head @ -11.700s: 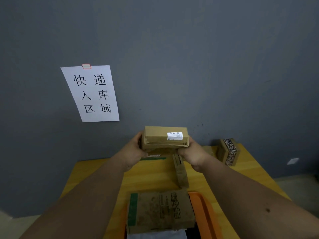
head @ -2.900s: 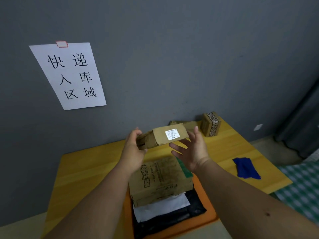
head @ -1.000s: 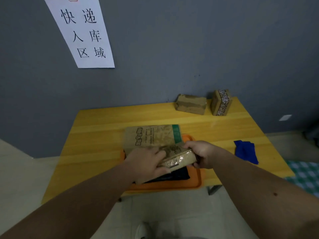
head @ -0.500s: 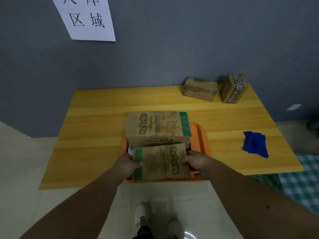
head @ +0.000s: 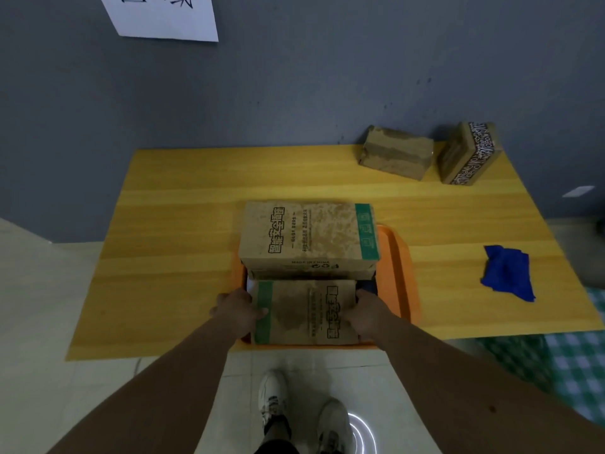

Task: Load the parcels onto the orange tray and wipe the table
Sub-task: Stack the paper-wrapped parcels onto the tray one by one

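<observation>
An orange tray [head: 401, 273] lies at the table's near edge. On it stands a large brown box [head: 307, 237] with a green stripe. In front of that box lies a flatter brown parcel [head: 306, 311], also green-striped. My left hand [head: 237, 311] grips its left end and my right hand [head: 371, 312] grips its right end, with the parcel resting on the tray's load. A white and a dark package show just beneath it. Two more parcels remain on the table at the far right: a plain brown one [head: 396, 152] and a patterned one [head: 469, 154].
A crumpled blue cloth [head: 507, 276] lies on the yellow wooden table [head: 170, 257] to the right of the tray. A grey wall with a white paper sign [head: 167, 16] is behind. My shoes [head: 304, 411] are on the tiled floor below the table edge.
I have lowered the flat striped parcel from mid-air onto the tray in front of the large box. Over the last half second my hands and the parcel have barely moved.
</observation>
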